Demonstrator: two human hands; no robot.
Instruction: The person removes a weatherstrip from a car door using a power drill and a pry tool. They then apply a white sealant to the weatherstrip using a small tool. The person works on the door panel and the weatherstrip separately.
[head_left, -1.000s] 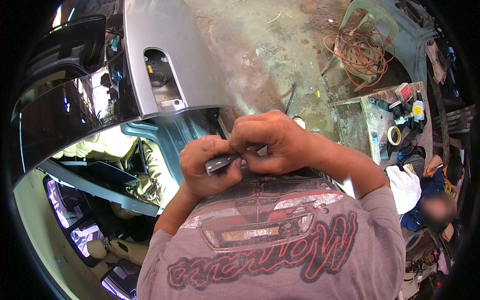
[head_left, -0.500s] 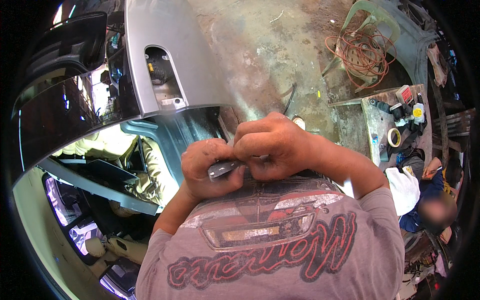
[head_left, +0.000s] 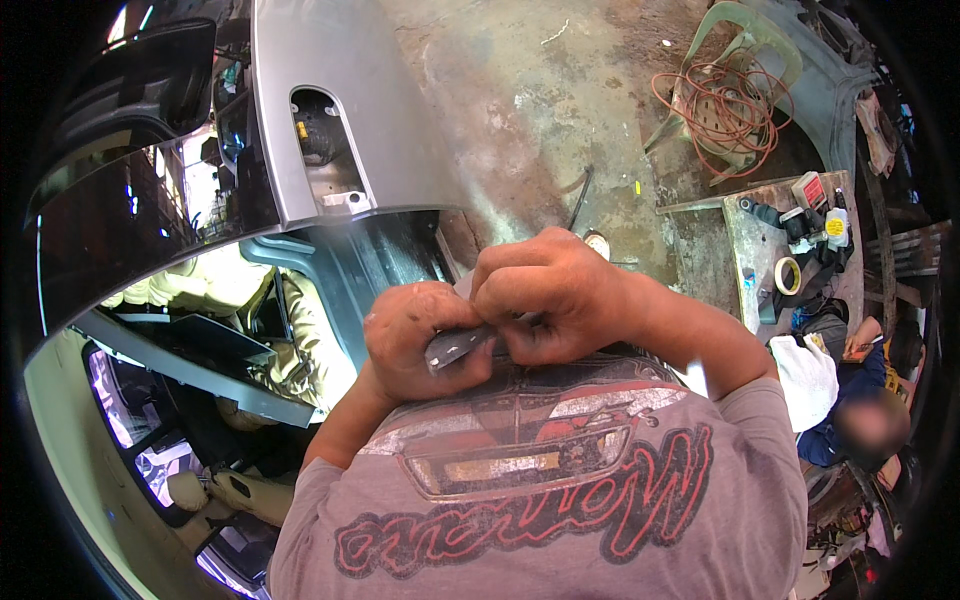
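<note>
Both hands are held together in front of my shirt [head_left: 530,470]. My left hand [head_left: 418,335] is closed around a small dark grey piece [head_left: 456,347] with a few pale flecks. It looks flat and thin, with one end showing between thumb and fingers; I cannot tell its exact kind. Against it presses my right hand [head_left: 545,295], its fingers curled in tightly at the piece's other end. What lies inside the right hand is mostly hidden. To the left of my hands is a silver vehicle's open doorway, with a grey sill [head_left: 335,275].
A silver body panel [head_left: 400,120] with a cutout lies ahead, beside a dark glossy panel [head_left: 110,240]. At right, a worktable [head_left: 745,235] carries a tape roll [head_left: 789,276] and bottles. A coiled red hose [head_left: 725,115] rests on a green chair [head_left: 790,50]. Another person [head_left: 865,390] is at far right.
The grey piece has tilted slightly, and its visible end sits a little further right. My left hand has shifted slightly right, while the right stays nearly in place.
</note>
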